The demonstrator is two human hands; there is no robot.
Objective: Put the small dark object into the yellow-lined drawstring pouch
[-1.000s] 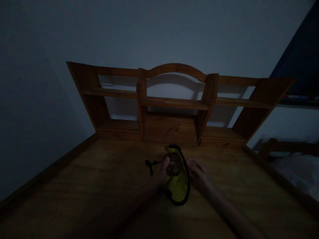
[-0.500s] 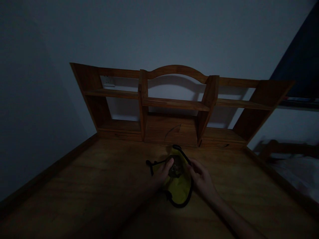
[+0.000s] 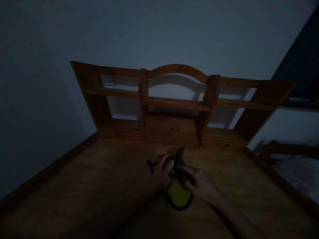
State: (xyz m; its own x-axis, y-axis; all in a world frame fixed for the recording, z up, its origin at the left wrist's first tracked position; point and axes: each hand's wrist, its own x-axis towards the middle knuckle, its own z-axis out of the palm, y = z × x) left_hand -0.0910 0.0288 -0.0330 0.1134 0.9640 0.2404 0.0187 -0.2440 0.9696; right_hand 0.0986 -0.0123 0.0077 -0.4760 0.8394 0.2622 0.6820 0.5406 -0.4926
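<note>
Gripping the small glassy object (image 3: 172, 173) with the left hand (image 3: 161, 171), thumb on top, much as half a second ago. Now clamping the right edge of the yellow cloth (image 3: 178, 196) with the right hand (image 3: 198, 182), after folding it leftward, partly over the glassy object; a second ago, only poised just beside that edge. Showing a grey side (image 3: 180, 155) now at the far end of the fold, with far less yellow in view than before, mostly in the near part, inside the black edging (image 3: 181, 208). Holding both hands closer together than earlier, nearly meeting at the glassy object. Too dark to tell the exact placing of the right fingertips. Lying, as before, on the worktop (image 3: 99, 186), in front of the middle of the wooden shelf unit (image 3: 176, 103).
</note>
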